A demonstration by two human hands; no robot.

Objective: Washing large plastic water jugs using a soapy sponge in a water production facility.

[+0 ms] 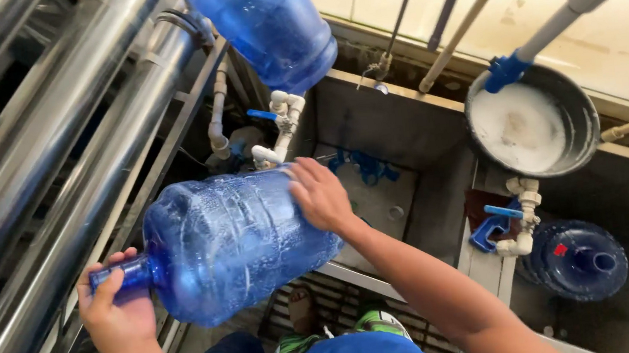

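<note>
At the far left: steel pipes [39, 151] run slanting from the top down to the bottom edge, close beside your left arm.
Left hand: your left hand [114, 303] is wrapped around the neck of the jug, fingers curled tight together on it, thumb on top.
Jug: the big blue jug [236, 243] lies on its side in the air between your two hands, neck to the left, base to the right; drops or foam show on its wall.
Right hand: your right hand [320, 195] lies flat on the base end of the jug, fingers a little spread and pressing on it.
Above: a second jug [267, 26] hangs tilted over the white pipe fittings [278, 126].
Sink: the grey sink [395, 125] is behind the jug, with some blue thing lying in it; what it is, you cannot tell.
Basin: a round dark basin [585, 117] holds white foam, and a white pipe with a blue fitting reaches into it.
Far right: a third jug [576, 258] stands upright on the floor, mouth up, just beside a blue valve [491, 228].
</note>
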